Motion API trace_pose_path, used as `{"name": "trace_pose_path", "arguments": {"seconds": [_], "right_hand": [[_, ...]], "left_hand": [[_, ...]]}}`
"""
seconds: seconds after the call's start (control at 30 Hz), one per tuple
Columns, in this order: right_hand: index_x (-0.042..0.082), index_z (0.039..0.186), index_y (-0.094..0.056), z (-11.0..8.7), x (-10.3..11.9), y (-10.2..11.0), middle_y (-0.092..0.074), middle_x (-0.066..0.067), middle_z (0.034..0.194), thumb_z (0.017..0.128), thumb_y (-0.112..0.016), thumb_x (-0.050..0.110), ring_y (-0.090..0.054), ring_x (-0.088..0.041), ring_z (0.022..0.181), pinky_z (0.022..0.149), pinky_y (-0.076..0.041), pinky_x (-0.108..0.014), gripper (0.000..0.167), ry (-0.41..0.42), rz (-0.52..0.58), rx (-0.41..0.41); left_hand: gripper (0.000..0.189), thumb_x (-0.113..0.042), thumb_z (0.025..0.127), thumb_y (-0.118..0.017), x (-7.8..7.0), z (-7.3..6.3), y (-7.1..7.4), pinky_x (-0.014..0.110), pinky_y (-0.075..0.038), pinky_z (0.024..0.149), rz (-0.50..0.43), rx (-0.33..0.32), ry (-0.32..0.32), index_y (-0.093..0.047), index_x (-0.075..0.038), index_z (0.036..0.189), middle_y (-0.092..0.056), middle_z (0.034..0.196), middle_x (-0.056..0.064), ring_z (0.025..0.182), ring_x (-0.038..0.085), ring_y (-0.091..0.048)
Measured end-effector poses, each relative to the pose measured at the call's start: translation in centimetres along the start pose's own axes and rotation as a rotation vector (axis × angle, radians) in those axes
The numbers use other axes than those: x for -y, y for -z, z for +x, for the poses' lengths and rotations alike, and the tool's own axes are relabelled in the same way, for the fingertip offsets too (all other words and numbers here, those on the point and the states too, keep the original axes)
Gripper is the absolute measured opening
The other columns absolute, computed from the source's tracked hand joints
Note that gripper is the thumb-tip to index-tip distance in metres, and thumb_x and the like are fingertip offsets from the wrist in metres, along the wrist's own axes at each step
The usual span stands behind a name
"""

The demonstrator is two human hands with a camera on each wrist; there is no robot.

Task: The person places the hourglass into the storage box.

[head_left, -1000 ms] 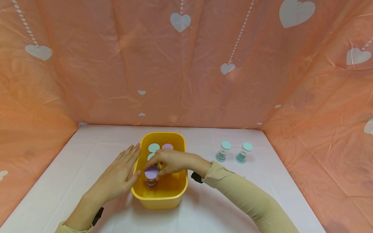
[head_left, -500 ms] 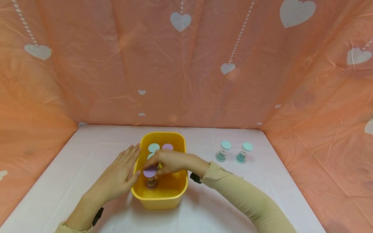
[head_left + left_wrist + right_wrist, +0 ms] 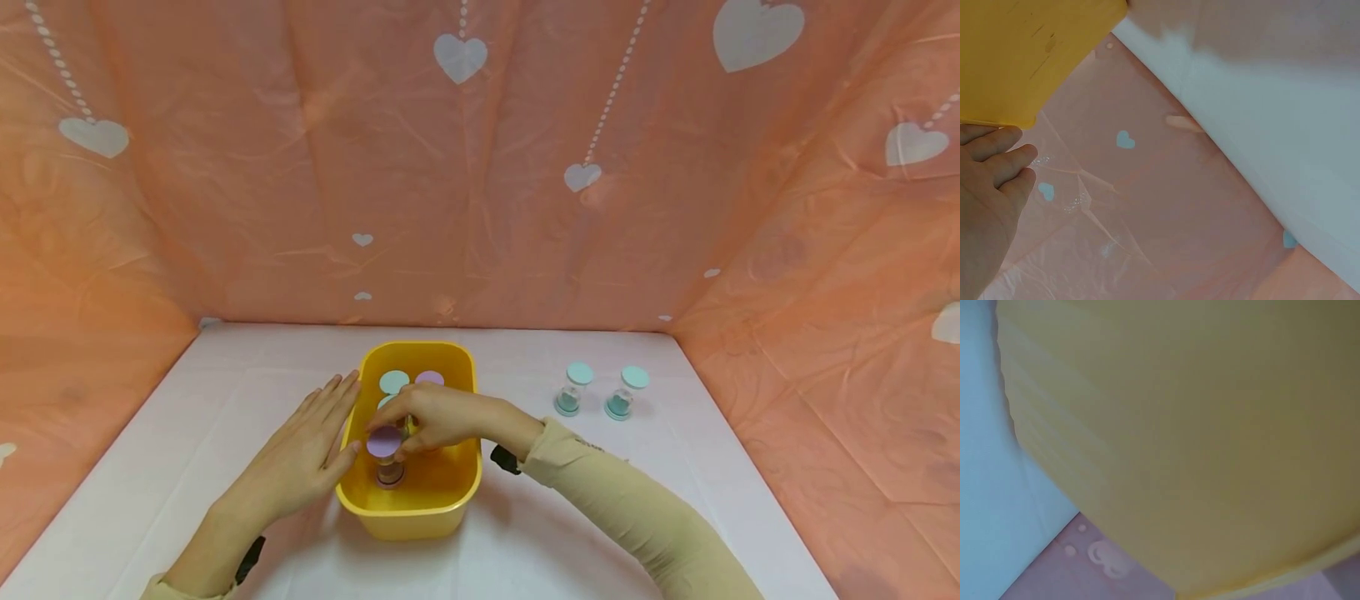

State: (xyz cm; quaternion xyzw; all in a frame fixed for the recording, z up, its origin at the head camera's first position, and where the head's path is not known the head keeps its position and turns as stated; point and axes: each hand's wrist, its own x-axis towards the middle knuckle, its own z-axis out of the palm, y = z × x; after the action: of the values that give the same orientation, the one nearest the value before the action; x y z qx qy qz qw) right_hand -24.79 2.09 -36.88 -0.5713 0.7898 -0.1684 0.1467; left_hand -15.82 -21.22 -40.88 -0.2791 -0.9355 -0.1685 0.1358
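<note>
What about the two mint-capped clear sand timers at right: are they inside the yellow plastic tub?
No, both mint-capped timers stand on the white tabletop, right of the yellow tub.

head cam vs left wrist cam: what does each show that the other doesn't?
Only the head view: the purple-topped hourglass in the grip of the right hand, inside the yellow bin, and two teal-topped hourglasses outside it.

Only the left wrist view: dark streaks on the yellow bin's outer wall, and the palm side of the left hand.

Both: left hand, yellow bin, white tabletop, heart-printed sheet.
</note>
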Motion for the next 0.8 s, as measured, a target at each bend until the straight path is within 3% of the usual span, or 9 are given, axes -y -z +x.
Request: {"name": "trace_pose_path", "arguments": {"seconds": [0.2,0.3,0.47,0.6,0.8], "right_hand": [[0.005,0.134,-0.070,-0.8,0.0,0.3,-0.073,-0.005,0.130,0.091,-0.081,0.011,-0.066,-0.012,0.103,0.088,-0.057,-0.021,0.045,0.042,0.083,-0.065],[0.009,0.133,-0.071,-1.7,0.1,0.7,-0.073,-0.002,0.127,0.091,-0.081,0.012,-0.066,-0.019,0.099,0.084,-0.056,-0.023,0.043,0.039,0.091,-0.126],[0.008,0.130,-0.073,-3.3,0.3,1.3,-0.071,-0.001,0.131,0.092,-0.081,0.015,-0.065,-0.017,0.103,0.084,-0.053,-0.017,0.040,0.019,0.109,-0.233],[0.007,0.130,-0.072,-4.6,0.2,1.6,-0.070,-0.002,0.134,0.094,-0.078,0.012,-0.064,-0.015,0.109,0.086,-0.057,-0.022,0.037,0.018,0.116,-0.318],[0.006,0.126,-0.074,-6.6,-0.2,2.1,-0.073,-0.005,0.127,0.092,-0.079,0.009,-0.067,-0.021,0.100,0.083,-0.060,-0.031,0.035,0.047,0.146,-0.501]], "left_hand": [[0.070,-0.029,0.104,-0.058,0.1,-0.1,0.0,0.041,-0.009,0.131,-0.003,0.001,0.000,-0.033,0.005,0.160,-0.029,0.168,0.022,0.152,0.046,-0.029],[0.070,-0.029,0.103,-0.058,0.1,-0.1,-0.1,0.040,-0.009,0.131,-0.001,-0.005,-0.003,-0.034,0.005,0.159,-0.029,0.167,0.022,0.152,0.046,-0.029],[0.069,-0.027,0.103,-0.059,0.1,-0.1,-0.1,0.038,-0.007,0.131,0.003,-0.006,0.000,-0.034,0.005,0.159,-0.029,0.167,0.022,0.153,0.045,-0.029],[0.070,-0.026,0.102,-0.060,0.1,-0.1,-0.1,0.034,-0.003,0.131,0.003,0.000,0.011,-0.033,0.006,0.159,-0.030,0.167,0.022,0.154,0.045,-0.027],[0.071,-0.027,0.101,-0.061,0.0,0.0,-0.1,0.035,-0.005,0.131,-0.005,-0.017,0.003,-0.035,0.005,0.159,-0.032,0.166,0.022,0.152,0.046,-0.030]]}}
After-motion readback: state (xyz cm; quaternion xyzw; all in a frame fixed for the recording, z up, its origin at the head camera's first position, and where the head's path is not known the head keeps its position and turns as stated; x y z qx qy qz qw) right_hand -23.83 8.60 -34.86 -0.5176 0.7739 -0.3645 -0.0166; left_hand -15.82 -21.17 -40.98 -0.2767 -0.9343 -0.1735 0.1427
